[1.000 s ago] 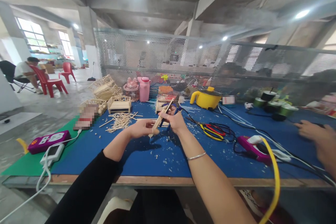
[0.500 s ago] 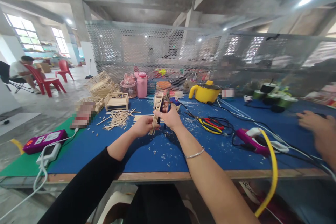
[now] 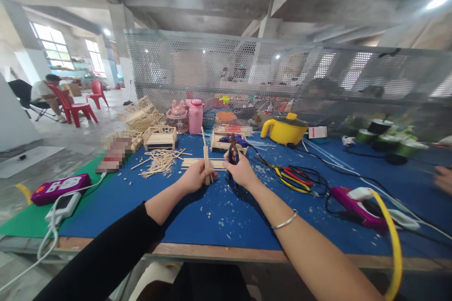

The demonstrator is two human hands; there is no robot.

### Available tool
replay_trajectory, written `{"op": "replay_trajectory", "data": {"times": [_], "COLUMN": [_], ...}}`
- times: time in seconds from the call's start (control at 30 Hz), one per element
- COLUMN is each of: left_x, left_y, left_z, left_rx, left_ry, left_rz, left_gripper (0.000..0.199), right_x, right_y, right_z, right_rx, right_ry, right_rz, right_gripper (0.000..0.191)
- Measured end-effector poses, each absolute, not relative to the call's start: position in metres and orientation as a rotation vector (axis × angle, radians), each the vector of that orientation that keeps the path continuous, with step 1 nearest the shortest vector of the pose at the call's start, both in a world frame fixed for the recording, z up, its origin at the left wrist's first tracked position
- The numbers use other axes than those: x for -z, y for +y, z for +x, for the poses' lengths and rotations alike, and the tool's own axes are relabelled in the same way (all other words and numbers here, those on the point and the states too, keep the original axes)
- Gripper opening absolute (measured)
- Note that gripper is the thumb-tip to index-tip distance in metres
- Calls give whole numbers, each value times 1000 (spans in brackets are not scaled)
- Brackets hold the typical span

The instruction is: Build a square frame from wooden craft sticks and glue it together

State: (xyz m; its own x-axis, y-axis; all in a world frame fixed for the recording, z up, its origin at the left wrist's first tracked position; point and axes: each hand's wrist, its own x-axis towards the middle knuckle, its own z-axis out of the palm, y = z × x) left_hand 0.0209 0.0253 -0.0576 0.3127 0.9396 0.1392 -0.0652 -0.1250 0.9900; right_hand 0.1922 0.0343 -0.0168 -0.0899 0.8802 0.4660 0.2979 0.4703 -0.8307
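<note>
My left hand (image 3: 195, 176) grips a small bundle of wooden sticks (image 3: 206, 160), held almost upright above the blue mat (image 3: 226, 207). My right hand (image 3: 241, 170) is closed around blue-handled cutters (image 3: 232, 150), whose tip points up just right of the sticks. The two hands are close together over the middle of the table. A loose pile of sticks (image 3: 160, 160) lies on the mat to the left, and flat joined sticks (image 3: 197, 163) rest just behind my hands.
Small stick-built furniture (image 3: 160, 138) stands at the back left beside a pink bottle (image 3: 195, 116) and a yellow pot (image 3: 285, 129). Red and yellow pliers (image 3: 293, 176), cables and a purple power strip (image 3: 353, 200) lie right. Another person's hand (image 3: 444, 178) is at the far right edge.
The stick bundle has swung from a rightward tilt to nearly upright. The cutters have come off the sticks and now stand beside them. The other person's hand has drawn back to the right.
</note>
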Motion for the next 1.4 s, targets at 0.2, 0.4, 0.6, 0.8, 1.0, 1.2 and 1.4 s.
{"op": "replay_trajectory", "data": {"times": [0.2,0.4,0.6,0.8,1.0,1.2,1.4], "left_x": [48,34,29,30,28,28,30], "left_y": [18,14,17,18,17,18,18], "left_z": [25,30,26,25,25,25,24], "left_rx": [-1244,-1387,-1454,-1434,-1432,-1433,-1421], "left_ry": [834,821,749,691,683,684,681], "left_rz": [1295,1106,1014,1002,985,962,952], "left_gripper": [30,41,44,46,43,40,38], "right_x": [25,29,29,26,29,25,25], "right_y": [29,30,24,18,20,14,12], "right_z": [177,176,170,166,166,164,159], "right_rx": [-738,-733,-838,-843,-842,-838,-853], "right_ry": [-1705,-1652,-1738,-1808,-1761,-1781,-1784], "right_rz": [-1025,-1015,-928,-849,-911,-913,-892], "right_gripper": [16,18,14,12,20,23,25]}}
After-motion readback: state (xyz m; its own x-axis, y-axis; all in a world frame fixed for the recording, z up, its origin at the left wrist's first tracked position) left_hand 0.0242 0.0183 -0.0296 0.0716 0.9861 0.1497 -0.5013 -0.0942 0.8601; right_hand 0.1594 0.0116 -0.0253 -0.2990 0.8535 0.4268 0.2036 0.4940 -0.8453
